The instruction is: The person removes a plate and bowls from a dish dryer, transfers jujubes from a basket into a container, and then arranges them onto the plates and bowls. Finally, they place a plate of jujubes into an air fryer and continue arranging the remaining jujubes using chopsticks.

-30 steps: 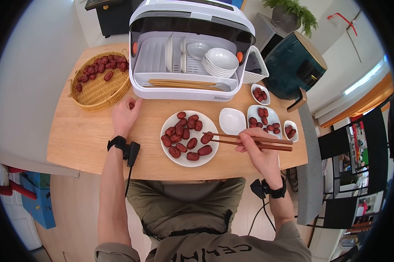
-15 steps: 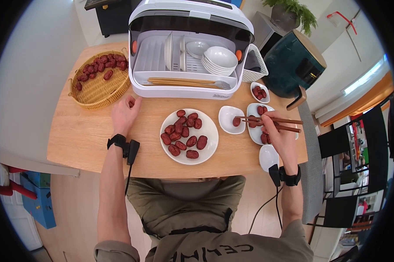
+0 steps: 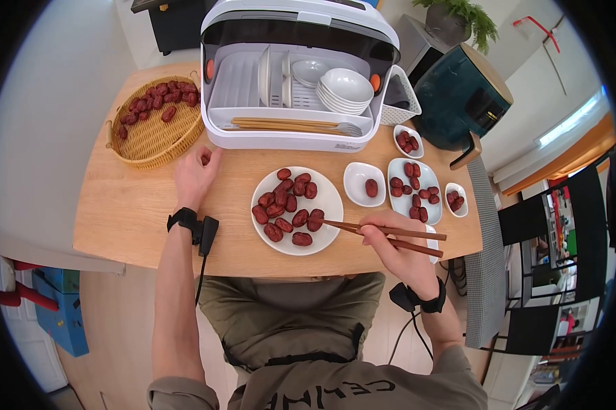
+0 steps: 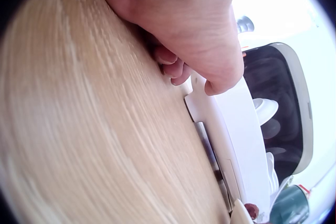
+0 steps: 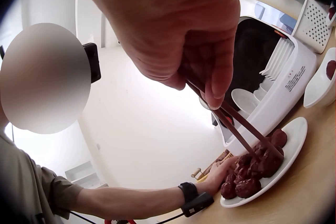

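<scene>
My right hand [image 3: 400, 254] holds a pair of brown wooden chopsticks [image 3: 424, 235]. Their tips reach a red date [image 3: 315, 219] at the right side of a round white plate [image 3: 332, 201], where several more dates lie. In the right wrist view the chopstick tips [image 5: 256, 157] stand slightly apart around that date. A small white bowl [image 3: 353, 179] just beyond the plate has one date [image 3: 371, 188] in it. My left hand [image 3: 196, 176] rests on the table with loosely curled fingers, holding nothing; the left wrist view shows its fingers [image 4: 172, 68] bent near the tabletop.
A wicker basket [image 3: 151, 158] with dates stands at the left. Behind the plate is a white dish cabinet [image 3: 281, 140] with bowls and chopsticks. At the right are a squarish white plate [image 3: 427, 179] and small dishes with dates, partly under my right hand, and a green air fryer [image 3: 462, 96].
My right hand carried a date on the chopsticks from the round plate to the small bowl and left it there. It has since returned to another date; my left hand stayed put.
</scene>
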Tool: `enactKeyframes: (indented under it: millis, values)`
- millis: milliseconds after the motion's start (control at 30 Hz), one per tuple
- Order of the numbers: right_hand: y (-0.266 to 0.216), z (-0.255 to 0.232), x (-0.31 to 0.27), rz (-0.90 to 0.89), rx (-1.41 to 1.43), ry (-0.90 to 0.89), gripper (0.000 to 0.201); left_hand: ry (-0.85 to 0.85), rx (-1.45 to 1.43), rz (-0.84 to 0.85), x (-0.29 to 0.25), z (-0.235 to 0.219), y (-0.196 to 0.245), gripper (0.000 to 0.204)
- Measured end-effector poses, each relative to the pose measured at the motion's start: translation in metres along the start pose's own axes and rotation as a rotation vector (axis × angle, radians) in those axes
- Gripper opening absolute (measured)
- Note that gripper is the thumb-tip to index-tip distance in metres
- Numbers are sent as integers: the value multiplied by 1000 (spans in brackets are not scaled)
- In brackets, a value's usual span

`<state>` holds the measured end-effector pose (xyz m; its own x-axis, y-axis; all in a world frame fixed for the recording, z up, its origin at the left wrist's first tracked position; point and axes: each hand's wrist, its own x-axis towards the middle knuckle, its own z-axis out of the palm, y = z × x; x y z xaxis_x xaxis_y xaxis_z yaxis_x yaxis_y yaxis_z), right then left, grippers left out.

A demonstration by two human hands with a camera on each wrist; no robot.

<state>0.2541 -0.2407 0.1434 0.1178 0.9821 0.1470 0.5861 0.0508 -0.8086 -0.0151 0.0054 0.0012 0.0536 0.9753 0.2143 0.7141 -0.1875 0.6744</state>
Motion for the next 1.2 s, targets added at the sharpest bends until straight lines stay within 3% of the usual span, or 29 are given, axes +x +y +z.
enactKeyframes:
  millis: [33, 100, 333, 400, 533, 733, 1200]
  values:
    - [1, 2, 1, 0, 0, -1, 14, 0, 0, -1, 0, 0, 1, 44]
    - [4, 6, 3, -196, -116, -11, 13, -5, -2, -12, -1, -1, 2, 44]
    - [5, -1, -3, -279, -141, -15, 9, -28, -55, -18, 0, 1, -1, 44]
    - [5, -15, -10, -140, -152, 48, 8, -31, -63, -30, 0, 2, -2, 45]
    - [3, -62, -29, -89, -156, 183, 8, -41, -72, -34, 1, 4, -5, 44]
    - [0, -130, -70, 246, -218, 277, 10, -25, -104, -4, 2, 6, -8, 41]
    - [42, -130, -89, 311, -276, 229, 11, -12, -50, 0, 2, 6, -7, 42]
